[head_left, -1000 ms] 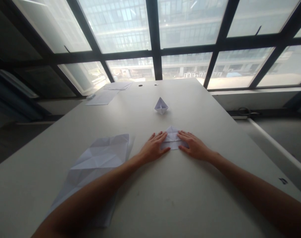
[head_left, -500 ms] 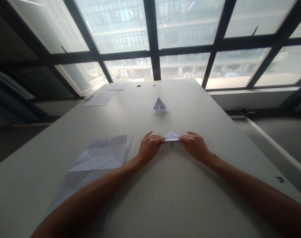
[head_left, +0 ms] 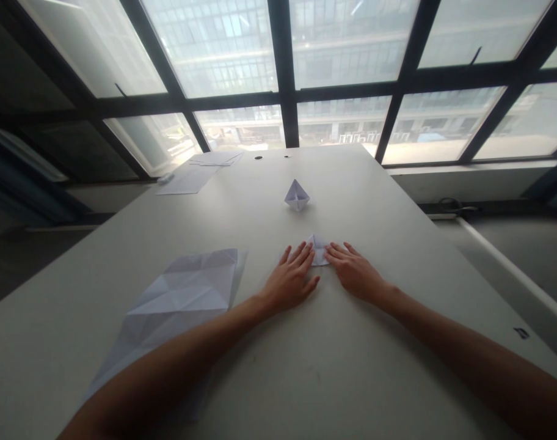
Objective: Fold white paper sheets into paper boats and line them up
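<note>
A small folded piece of white paper (head_left: 319, 256) lies flat on the table, its pointed top facing away from me. My left hand (head_left: 291, 278) rests on its left side with fingers stretched out and the thumb apart. On the right side, my right hand (head_left: 354, 269) presses the paper's edge with extended fingertips. Both hands cover parts of the paper. Beyond them stands a folded paper boat (head_left: 297, 197), upright and touched by neither hand.
Creased white sheets (head_left: 182, 293) lie at the left, partly under my left forearm. More paper (head_left: 187, 181) is at the far left of the white table (head_left: 352, 366). A small dark item (head_left: 521, 333) sits near the right edge. Windows (head_left: 342, 122) rise behind the table.
Both hands have gone from pinching the paper's ends to lying on it with fingers spread. The paper, earlier showing a narrow front strip, now lies flatter.
</note>
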A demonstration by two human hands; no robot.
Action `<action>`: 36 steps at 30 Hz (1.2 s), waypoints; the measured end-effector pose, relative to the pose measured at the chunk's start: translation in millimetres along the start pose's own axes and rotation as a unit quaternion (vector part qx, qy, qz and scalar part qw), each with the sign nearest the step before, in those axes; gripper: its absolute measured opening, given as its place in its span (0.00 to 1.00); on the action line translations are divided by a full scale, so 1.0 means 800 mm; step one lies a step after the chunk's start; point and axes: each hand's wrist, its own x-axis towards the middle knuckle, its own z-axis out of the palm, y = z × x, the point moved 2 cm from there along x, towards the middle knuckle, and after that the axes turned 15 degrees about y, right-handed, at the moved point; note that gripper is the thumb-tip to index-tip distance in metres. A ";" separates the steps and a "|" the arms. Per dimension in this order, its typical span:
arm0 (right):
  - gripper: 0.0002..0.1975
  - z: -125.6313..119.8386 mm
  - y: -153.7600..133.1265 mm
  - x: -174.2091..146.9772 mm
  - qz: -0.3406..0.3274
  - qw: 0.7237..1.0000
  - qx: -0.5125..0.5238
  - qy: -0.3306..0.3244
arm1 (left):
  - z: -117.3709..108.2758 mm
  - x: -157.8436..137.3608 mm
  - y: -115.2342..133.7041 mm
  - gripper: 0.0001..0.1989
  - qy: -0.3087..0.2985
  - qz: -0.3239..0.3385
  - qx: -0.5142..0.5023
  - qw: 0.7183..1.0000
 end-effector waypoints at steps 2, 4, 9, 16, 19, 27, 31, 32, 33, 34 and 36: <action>0.28 0.001 -0.005 -0.001 0.009 1.000 0.007 -0.002 | 0.006 -0.002 -0.001 0.33 -0.032 0.009 -0.024 0.999; 0.28 0.004 -0.013 -0.002 0.019 1.000 0.021 -0.003 | 0.009 -0.003 -0.002 0.33 -0.045 0.010 -0.034 0.998; 0.31 0.016 -0.028 -0.004 0.019 0.998 0.051 -0.032 | 0.010 -0.001 -0.002 0.33 -0.057 0.005 -0.033 0.998; 0.35 0.019 -0.013 -0.014 0.125 0.991 -0.016 -0.049 | 0.015 -0.005 -0.009 0.37 -0.076 -0.024 0.000 0.997; 0.35 0.018 0.001 -0.017 0.200 0.976 -0.062 -0.052 | 0.015 -0.008 -0.019 0.39 -0.088 -0.058 0.024 0.994; 0.32 0.021 0.011 -0.020 0.212 0.975 -0.060 0.000 | 0.018 -0.016 -0.035 0.38 -0.030 -0.139 0.046 0.989; 0.32 0.025 0.012 -0.022 0.219 0.974 -0.054 0.022 | 0.012 -0.013 -0.028 0.33 0.014 -0.127 0.038 0.991; 0.32 0.025 0.013 -0.022 0.219 0.974 -0.052 0.026 | 0.009 -0.010 -0.026 0.32 0.026 -0.117 0.040 0.992; 0.32 0.026 0.013 -0.022 0.219 0.974 -0.049 0.031 | 0.005 -0.008 -0.024 0.30 0.037 -0.104 0.041 0.993; 0.32 0.026 0.013 -0.022 0.217 0.974 -0.047 0.036 | 0.002 -0.005 -0.023 0.28 0.047 -0.087 0.040 0.994; 0.32 0.025 0.012 -0.020 0.214 0.975 -0.043 0.048 | 0.000 -0.001 -0.021 0.25 0.048 -0.055 0.026 0.997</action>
